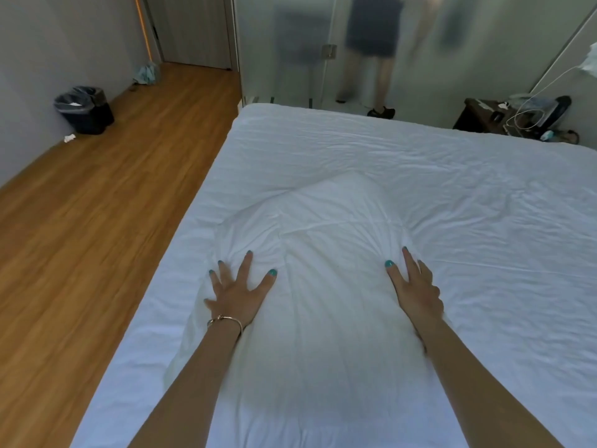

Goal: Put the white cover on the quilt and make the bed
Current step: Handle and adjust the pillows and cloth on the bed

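Quilt (323, 253) in white cover lies bunched on the bed (452, 176), near its left edge. Left hand (237, 294) presses the mound's left side, fingers spread flat; right hand (416, 286) presses its right side, fingers straight.

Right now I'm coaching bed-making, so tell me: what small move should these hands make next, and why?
Probably sweep both hands outward. The left hand and right hand press flat on a raised hump in the white cover, with creases fanning out from it.

White quilt (323, 286); teal nails; brown wood-grain floor (97, 237); black bin (85, 109).
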Demonstrator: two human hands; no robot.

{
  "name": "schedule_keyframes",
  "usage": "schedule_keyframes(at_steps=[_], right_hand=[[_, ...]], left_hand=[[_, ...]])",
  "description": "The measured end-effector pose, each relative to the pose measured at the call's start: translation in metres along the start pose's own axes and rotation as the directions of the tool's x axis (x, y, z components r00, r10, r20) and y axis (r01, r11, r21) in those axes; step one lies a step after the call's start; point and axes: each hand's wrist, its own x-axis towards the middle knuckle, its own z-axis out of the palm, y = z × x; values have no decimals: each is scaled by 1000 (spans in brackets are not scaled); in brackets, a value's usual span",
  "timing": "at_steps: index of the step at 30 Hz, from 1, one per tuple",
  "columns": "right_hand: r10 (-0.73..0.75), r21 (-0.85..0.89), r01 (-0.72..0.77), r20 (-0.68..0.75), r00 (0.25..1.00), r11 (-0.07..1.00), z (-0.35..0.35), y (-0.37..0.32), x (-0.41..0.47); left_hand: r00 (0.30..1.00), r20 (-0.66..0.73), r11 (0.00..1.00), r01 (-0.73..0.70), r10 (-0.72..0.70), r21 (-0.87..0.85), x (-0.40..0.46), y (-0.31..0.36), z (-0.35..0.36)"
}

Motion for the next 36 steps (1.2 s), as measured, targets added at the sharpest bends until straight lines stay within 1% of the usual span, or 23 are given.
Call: schedule_keyframes(at_steps=[3,5,6,8,10,12,14,17,19,20,22,23,24,25,26,27,28,29,30,31,33,34,36], right_hand=[[11,8,-11,9,1000,1000,-3,1,-10],[39,0,-39,43,998,999,-6,-2,-19],[50,0,-50,73,996,999,-8,-4,-24],[48,54,-55,122,991,997,-14,-7,-32],[35,156,-53,119,992,986,-20,-8,-40],[14,225,-39,109,994,974,-27,-7,-49],[-13,259,-19,121,993,966,-34,-5,-62],[-61,287,15,153,986,958,-53,9,-85],[-35,227,-10,193,981,974,-69,16,-103],[10,178,-42,177,984,983,-78,14,-113],[67,130,-70,26,997,989,-98,-8,-126],[19,129,-12,-55,998,992,-107,-28,-131],[-90,86,100,-108,990,991,-114,-53,-131],[-237,-27,236,-102,966,971,-118,-80,-131],[-374,-184,362,-37,927,914,-118,-107,-127],[-466,-342,455,57,883,822,-114,-131,-123],[-502,-461,508,148,852,727,-109,-151,-117],[-491,-540,530,229,840,654,-103,-166,-112],[-445,-594,529,298,845,606,-96,-176,-106],[-380,-633,513,348,857,579,-89,-180,-104],[-293,-683,475,375,880,554,-69,-174,-104],[-291,-697,466,364,885,545,-59,-166,-107],[-326,-716,455,323,888,529,-42,-150,-116]], left_hand=[[991,-19,987,129,-131,-98,-6,-2,-4],[977,19,955,210,-211,-208,-8,-7,-11],[974,47,942,228,-224,-246,-9,-9,-14],[976,69,945,218,-208,-242,-11,-9,-18],[987,44,960,163,-158,-227,-18,-6,-21],[998,19,958,67,-64,-279,-28,-3,-23],[998,-6,932,-60,62,-357,-44,-2,-29],[973,-52,867,-225,226,-444,-80,-5,-40],[962,-56,851,-264,268,-455,-111,-17,-40],[960,-53,856,-269,274,-441,-126,-25,-37],[961,-40,871,-264,273,-415,-154,-39,-29],[963,-31,879,-259,269,-400,-163,-43,-25],[963,-25,889,-258,269,-379,-170,-45,-22],[961,-20,897,-265,276,-355,-174,-46,-20],[957,-17,902,-279,290,-330,-176,-46,-20],[954,-11,907,-290,301,-306,-177,-45,-21],[951,-3,912,-297,309,-281,-177,-46,-21],[950,10,916,-299,313,-266,-176,-47,-21],[949,25,918,-297,314,-265,-176,-49,-22],[949,44,919,-290,313,-268,-175,-51,-22],[947,105,929,-270,304,-254,-172,-52,-29],[948,144,948,-254,283,-193,-167,-52,-37],[967,182,982,-187,179,30,-156,-48,-61]])
